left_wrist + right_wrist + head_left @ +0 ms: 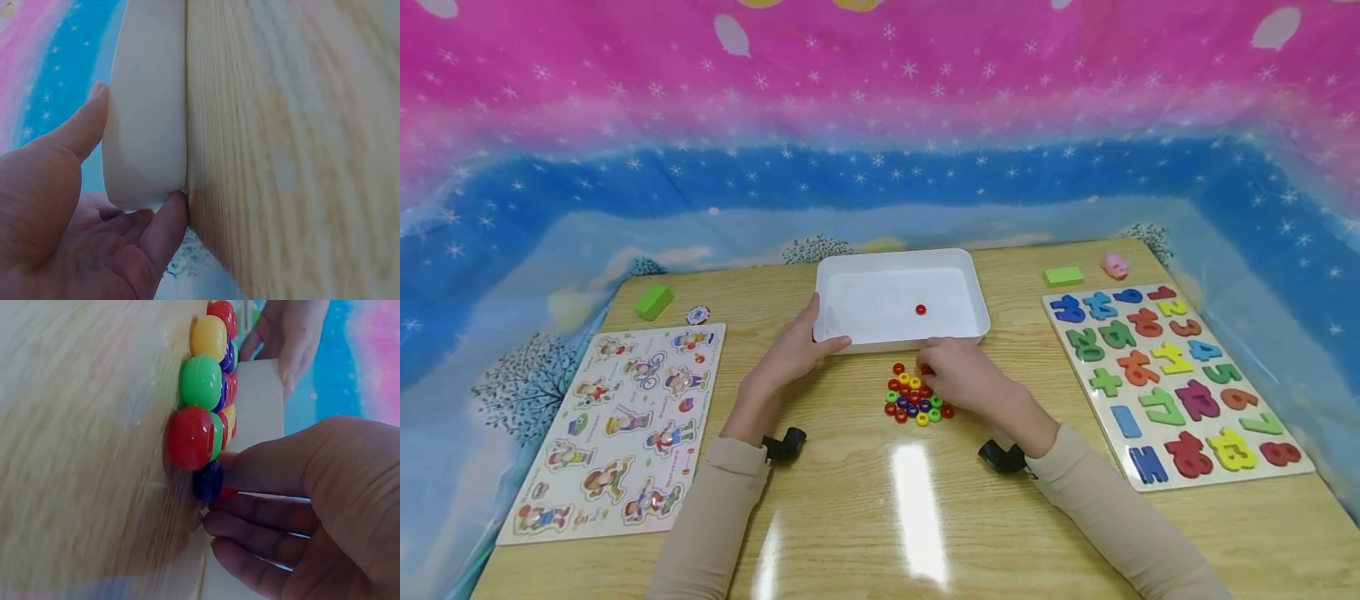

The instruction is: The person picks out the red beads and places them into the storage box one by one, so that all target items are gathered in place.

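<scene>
A white tray (895,335) lies toward the back of the table with one red ring (921,309) inside. My left hand (792,350) grips its front left corner, thumb along the front wall and fingers round the side, as the left wrist view (147,112) shows. Several small plastic rings (912,398) in red, yellow, green and dark blue lie clustered before the tray. At the cluster's right edge, my right hand (962,375) pinches a ring. In the right wrist view, a dark blue ring (207,481) sits at its fingertips, with a bit of red just behind.
On the left lies a picture puzzle board (617,433), with a green block (653,302) and a poker chip (697,315) behind it. A number puzzle board (1180,383) lies right, near another green block (1063,277) and a pink figurine (1115,266). A patterned curtain (880,175) surrounds the table.
</scene>
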A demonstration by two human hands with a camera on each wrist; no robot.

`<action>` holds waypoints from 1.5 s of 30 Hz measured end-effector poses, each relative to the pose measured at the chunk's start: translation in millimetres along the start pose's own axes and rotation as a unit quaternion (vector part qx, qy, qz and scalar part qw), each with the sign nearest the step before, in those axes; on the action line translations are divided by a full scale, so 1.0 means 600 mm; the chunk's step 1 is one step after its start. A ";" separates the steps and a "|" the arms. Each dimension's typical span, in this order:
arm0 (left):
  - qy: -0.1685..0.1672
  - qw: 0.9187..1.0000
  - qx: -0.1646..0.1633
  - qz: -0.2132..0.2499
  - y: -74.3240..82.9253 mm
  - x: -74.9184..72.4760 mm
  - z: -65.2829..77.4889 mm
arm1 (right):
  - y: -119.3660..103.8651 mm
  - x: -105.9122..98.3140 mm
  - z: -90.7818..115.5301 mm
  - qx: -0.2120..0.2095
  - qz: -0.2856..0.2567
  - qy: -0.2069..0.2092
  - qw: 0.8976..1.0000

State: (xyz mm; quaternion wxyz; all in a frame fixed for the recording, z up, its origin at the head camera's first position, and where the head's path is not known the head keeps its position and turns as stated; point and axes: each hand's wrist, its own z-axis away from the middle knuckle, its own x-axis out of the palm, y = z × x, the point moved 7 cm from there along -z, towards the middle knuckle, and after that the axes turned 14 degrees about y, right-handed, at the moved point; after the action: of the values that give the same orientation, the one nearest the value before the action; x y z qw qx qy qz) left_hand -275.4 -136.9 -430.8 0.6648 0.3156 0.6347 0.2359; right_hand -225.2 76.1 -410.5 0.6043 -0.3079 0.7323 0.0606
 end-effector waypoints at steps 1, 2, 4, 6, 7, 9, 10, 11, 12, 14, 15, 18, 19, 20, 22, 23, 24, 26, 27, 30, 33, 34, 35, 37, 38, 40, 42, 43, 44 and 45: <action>0.001 1.000 0.000 0.000 0.000 -0.001 0.000 | 0.000 0.000 0.000 0.000 0.000 0.001 1.000; 0.002 1.000 0.001 0.001 0.001 -0.001 0.000 | 0.001 0.001 -0.001 0.001 -0.001 0.001 1.000; 0.004 1.000 0.000 0.003 0.002 -0.001 0.000 | 0.002 0.001 -0.002 0.002 -0.005 -0.001 1.000; 0.003 1.000 0.001 0.001 0.003 -0.001 0.000 | 0.002 0.001 -0.003 -0.001 -0.011 -0.004 1.000; 0.003 1.000 0.001 0.000 0.003 0.000 0.000 | 0.001 0.000 -0.004 -0.006 -0.015 -0.005 1.000; 0.002 1.000 -0.002 -0.004 0.003 0.000 0.000 | 0.000 -0.007 -0.006 -0.011 -0.033 -0.003 0.999; 0.002 1.000 -0.002 -0.006 0.002 0.001 0.001 | -0.001 -0.013 -0.008 -0.014 -0.044 0.002 0.999; 0.001 1.000 -0.002 -0.007 0.002 0.001 0.001 | -0.001 -0.020 -0.011 -0.015 -0.055 0.009 0.998; 0.000 1.000 -0.003 -0.008 0.002 0.001 0.001 | 0.000 -0.028 -0.014 -0.015 -0.064 0.018 0.998; 0.000 1.000 -0.005 -0.009 0.001 0.001 0.002 | 0.005 -0.045 -0.023 -0.013 -0.077 0.041 0.996; 0.000 1.000 -0.005 -0.009 0.001 0.000 0.002 | 0.010 -0.052 -0.029 -0.009 -0.079 0.052 0.995; 0.001 1.000 -0.005 -0.012 -0.001 -0.002 0.002 | 0.032 -0.061 -0.052 0.010 -0.077 0.071 0.994; 0.003 1.000 -0.005 -0.013 -0.001 -0.002 0.002 | 0.041 -0.060 -0.060 0.019 -0.075 0.074 0.994; 0.003 1.000 -0.004 -0.014 -0.001 -0.003 0.002 | 0.052 -0.057 -0.067 0.028 -0.074 0.076 0.994; 0.003 1.000 -0.002 -0.015 0.000 -0.003 0.003 | 0.072 -0.049 -0.079 0.047 -0.071 0.074 0.994; 0.003 1.000 -0.002 -0.015 0.000 -0.002 0.003 | 0.082 -0.042 -0.084 0.053 -0.068 0.070 0.994; 0.003 1.000 -0.002 -0.013 0.001 -0.002 0.003 | 0.090 -0.036 -0.088 0.058 -0.066 0.067 0.994; 0.000 1.000 -0.001 -0.012 0.001 0.000 0.003 | 0.104 -0.023 -0.094 0.066 -0.067 0.061 0.994; -0.001 1.000 -0.001 -0.010 0.002 0.000 0.003 | 0.109 -0.017 -0.097 0.070 -0.067 0.060 0.993; 0.001 1.000 -0.003 -0.006 0.001 0.002 0.003 | 0.118 -0.005 -0.104 0.081 -0.069 0.059 0.993; 0.002 1.000 -0.004 -0.003 0.000 0.004 0.004 | 0.121 0.000 -0.106 0.095 -0.068 0.062 0.991; 0.003 1.000 -0.006 0.000 0.000 0.004 0.004 | 0.122 0.000 -0.107 0.100 -0.065 0.061 0.991; 0.004 1.000 -0.005 -0.001 0.000 0.004 0.004 | 0.123 0.001 -0.107 0.102 -0.062 0.061 0.991; 0.003 1.000 -0.006 -0.001 0.000 0.003 0.003 | 0.125 0.000 -0.108 0.108 -0.058 0.061 0.991; 0.004 1.000 -0.006 -0.001 0.001 0.002 0.002 | 0.126 -0.001 -0.108 0.110 -0.056 0.061 0.990; 0.004 1.000 -0.006 -0.003 0.001 0.001 0.001 | 0.127 -0.002 -0.108 0.111 -0.053 0.056 0.991; 0.003 1.000 -0.006 -0.006 0.002 0.000 0.001 | 0.126 -0.003 -0.107 0.112 -0.054 0.050 0.991; 0.002 1.000 -0.005 -0.006 0.002 0.000 0.002 | 0.126 -0.004 -0.106 0.113 -0.053 0.046 0.991; 0.002 1.000 -0.005 -0.007 0.001 0.000 0.002 | 0.125 -0.005 -0.105 0.113 -0.053 0.042 0.991; 0.002 1.000 -0.004 -0.007 0.001 0.000 0.002 | 0.124 -0.006 -0.104 0.113 -0.052 0.039 0.991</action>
State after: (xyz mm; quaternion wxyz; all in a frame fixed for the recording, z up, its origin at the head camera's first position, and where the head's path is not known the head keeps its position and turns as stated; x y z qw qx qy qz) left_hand -274.3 -136.7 -430.1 0.6663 0.3082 0.6373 0.2345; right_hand -316.7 108.7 -411.9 0.6088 -0.2774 0.7403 -0.0659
